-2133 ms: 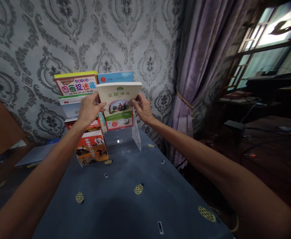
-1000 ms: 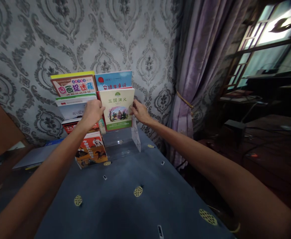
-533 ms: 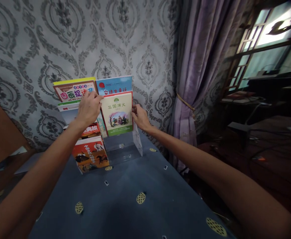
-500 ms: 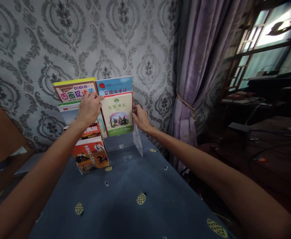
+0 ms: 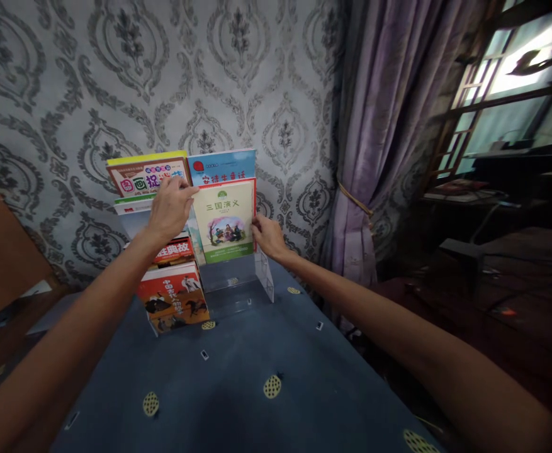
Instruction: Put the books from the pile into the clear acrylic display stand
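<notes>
A pale cream and green book [image 5: 227, 220] with a red edge stands upright in the right column of a clear tiered book rack [image 5: 265, 277]. At its upper left corner my left hand [image 5: 172, 211] is closed, fingertips on the edge. My right hand [image 5: 269, 236] pinches the book's right edge between thumb and fingers. Behind it rises a blue book [image 5: 223, 165]. In the left column, partly covered by my left hand and forearm, are a brown-bordered picture book [image 5: 131, 179], a red book [image 5: 181, 250] and an orange-red book with horses [image 5: 174, 299].
The rack rests on a dark blue tablecloth [image 5: 238, 402] with yellow pineapple prints, close to a patterned wall [image 5: 200, 75]. A tied purple curtain [image 5: 370, 138] hangs at the right. A brown box [image 5: 9, 258] stands at the far left.
The whole view has shifted slightly, so the rack and books appear a little lower and further right. Both hands stay at the cream book's edges.
</notes>
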